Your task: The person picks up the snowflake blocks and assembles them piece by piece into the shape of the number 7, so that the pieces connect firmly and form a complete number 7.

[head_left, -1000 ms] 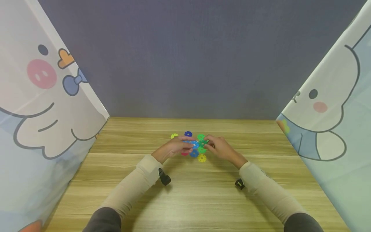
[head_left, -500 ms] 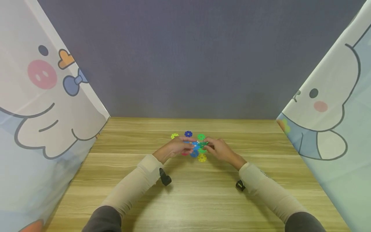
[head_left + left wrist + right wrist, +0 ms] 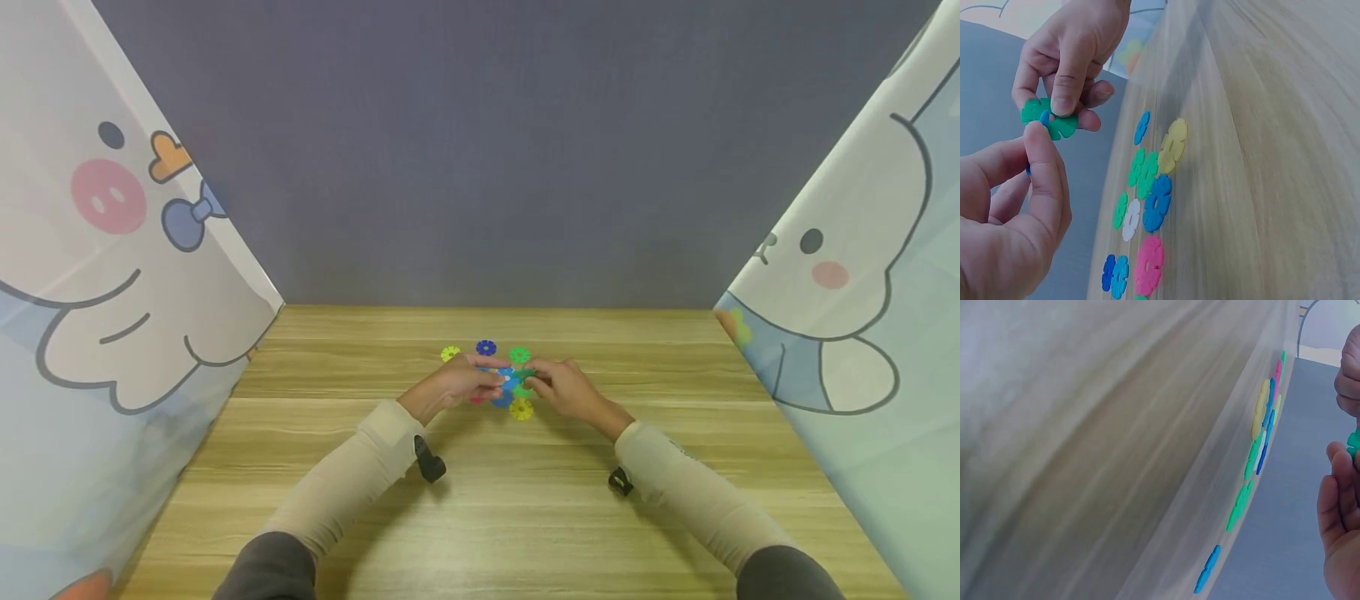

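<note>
The wooden desk (image 3: 525, 517), pale and straight-grained, was bounded on the far side by a plain grey wall (image 3: 495, 150) and on the left and right by slanting printed curtains (image 3: 112, 275), leaving a broad bare stretch of surface between the person's forearms and the near edge. Both hands met above the middle of the desk, just over a loose cluster of flat plastic snowflake discs (image 3: 1147, 206), each a thin rosette with notched, petal-like lobes, in yellow, green, blue, white and pink. The right hand (image 3: 1069, 59) pinched a green disc (image 3: 1047, 119) between thumb and curled fingers, holding it clear of the desk. The left hand (image 3: 1010, 212) had its thumb raised against the green disc's edge and its fingers curled round a blue disc (image 3: 1027, 169), of which only a sliver showed; how the two pieces joined could not be told. In the head view the hands (image 3: 461, 379) lay close together, with a yellow disc (image 3: 521, 408) just near of them and a yellow-green disc (image 3: 450, 353), a dark blue disc (image 3: 486, 347) and another green disc (image 3: 520, 355) in a row just beyond them. Open desk lay to the left and right of the cluster, well apart from both curtains. Cream sleeves (image 3: 352, 475) covered the forearms.
</note>
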`<state>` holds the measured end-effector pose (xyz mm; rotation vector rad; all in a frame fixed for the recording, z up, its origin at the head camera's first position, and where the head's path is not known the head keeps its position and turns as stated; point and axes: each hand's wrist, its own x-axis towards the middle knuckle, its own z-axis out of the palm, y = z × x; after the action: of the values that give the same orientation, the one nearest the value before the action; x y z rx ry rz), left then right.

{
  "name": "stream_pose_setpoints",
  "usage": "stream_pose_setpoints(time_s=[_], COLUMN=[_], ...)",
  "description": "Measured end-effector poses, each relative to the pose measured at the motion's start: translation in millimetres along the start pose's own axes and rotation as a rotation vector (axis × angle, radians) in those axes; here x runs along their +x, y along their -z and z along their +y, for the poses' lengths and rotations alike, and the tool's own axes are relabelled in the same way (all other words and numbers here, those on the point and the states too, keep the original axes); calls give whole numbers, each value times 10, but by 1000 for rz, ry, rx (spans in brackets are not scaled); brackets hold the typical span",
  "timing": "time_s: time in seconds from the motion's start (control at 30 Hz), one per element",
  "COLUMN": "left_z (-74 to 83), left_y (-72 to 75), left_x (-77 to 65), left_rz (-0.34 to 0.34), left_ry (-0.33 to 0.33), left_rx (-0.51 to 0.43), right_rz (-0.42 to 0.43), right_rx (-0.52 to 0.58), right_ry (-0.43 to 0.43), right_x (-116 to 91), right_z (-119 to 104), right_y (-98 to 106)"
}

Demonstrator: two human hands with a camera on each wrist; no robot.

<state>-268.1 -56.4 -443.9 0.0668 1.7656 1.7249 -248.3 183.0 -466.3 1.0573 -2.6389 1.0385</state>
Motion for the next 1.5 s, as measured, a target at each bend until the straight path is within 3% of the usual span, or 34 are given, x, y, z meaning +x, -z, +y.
stream_pose_setpoints(time_s=[0.33, 0.53, 0.73, 1.1, 1.5], left_z=[16, 39, 62, 25, -19], left_y=[-4, 22, 73, 157, 195], left_x=[-7, -15, -19, -24, -71], left_rz=[40, 51, 56, 47, 37], left_ry=[20, -10, -15, -30, -31], left_rx=[16, -5, 3, -15, -17], right_rz=[8, -63, -127, -103, -150], right_rx=[-22, 22, -39, -159, -264], right_ry=[32, -46, -66, -155, -284], right_x=[29, 125, 190, 172, 124], right_z=[-19, -2, 47, 182, 396], right_y=[-22, 40, 165, 321, 346])
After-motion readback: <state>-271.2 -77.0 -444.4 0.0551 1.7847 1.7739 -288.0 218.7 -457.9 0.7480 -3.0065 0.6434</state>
